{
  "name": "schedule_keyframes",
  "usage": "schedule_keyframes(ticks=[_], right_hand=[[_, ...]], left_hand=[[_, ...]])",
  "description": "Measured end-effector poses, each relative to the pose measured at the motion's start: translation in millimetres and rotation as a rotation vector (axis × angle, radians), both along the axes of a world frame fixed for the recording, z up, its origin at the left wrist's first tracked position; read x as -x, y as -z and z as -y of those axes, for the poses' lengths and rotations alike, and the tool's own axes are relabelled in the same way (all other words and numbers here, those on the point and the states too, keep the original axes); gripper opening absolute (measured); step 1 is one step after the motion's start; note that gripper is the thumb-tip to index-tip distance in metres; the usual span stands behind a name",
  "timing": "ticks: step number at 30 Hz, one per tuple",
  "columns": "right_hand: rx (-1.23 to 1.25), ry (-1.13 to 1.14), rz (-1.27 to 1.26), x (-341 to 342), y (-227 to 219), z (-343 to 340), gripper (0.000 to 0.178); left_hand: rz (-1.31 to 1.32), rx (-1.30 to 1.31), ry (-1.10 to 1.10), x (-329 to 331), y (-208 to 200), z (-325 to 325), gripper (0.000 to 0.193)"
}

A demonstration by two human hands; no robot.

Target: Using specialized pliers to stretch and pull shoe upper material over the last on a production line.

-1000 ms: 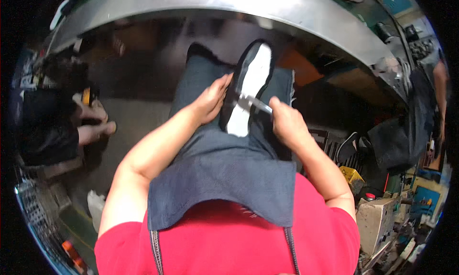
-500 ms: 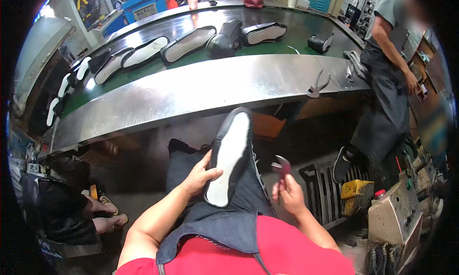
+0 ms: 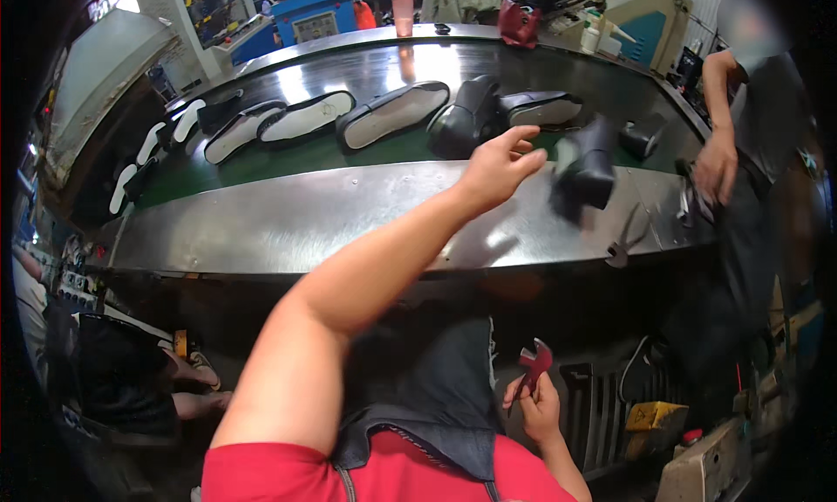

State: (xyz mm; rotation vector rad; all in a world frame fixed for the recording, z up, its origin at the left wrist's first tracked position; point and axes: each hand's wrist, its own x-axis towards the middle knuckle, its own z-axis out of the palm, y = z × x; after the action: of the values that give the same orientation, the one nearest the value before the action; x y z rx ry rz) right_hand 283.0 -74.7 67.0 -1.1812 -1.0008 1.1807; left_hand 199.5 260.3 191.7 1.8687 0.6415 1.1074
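Observation:
My left hand reaches out over the metal ledge, fingers apart, holding nothing. Just right of its fingertips is a black shoe upper with a pale sole side, smeared by motion over the ledge and belt edge. Whether that shoe touches the surface I cannot tell. Low in front of my body, my right hand is closed around red lasting pincers, head upward. Another pair of pincers, bare metal, lies on the ledge to the right.
Several black shoe uppers with pale soles, including one shoe, line the green conveyor belt. A co-worker's hand is at the ledge's right end. A pink cup stands on the far rim. Below right is a yellow metal block.
My left hand has gone from holding the shoe over my lap to reaching forward and right, and has let it go. The right hand still grips the red pincers.

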Motion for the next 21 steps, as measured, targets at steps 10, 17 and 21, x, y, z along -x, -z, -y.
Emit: schedule_keyframes(ticks=[10,17,21], right_hand=[[0.280,-0.181,-0.182,6,37,-28,0.012],[0.295,-0.397,-0.043,30,41,-51,0.012],[0.268,-0.399,-0.080,40,40,-38,0.013]], left_hand=[[-0.533,0.214,-0.486,242,64,-198,0.119],[-0.481,-0.042,-0.504,240,65,-202,0.088],[-0.505,-0.485,-0.576,205,0,-143,0.079]])
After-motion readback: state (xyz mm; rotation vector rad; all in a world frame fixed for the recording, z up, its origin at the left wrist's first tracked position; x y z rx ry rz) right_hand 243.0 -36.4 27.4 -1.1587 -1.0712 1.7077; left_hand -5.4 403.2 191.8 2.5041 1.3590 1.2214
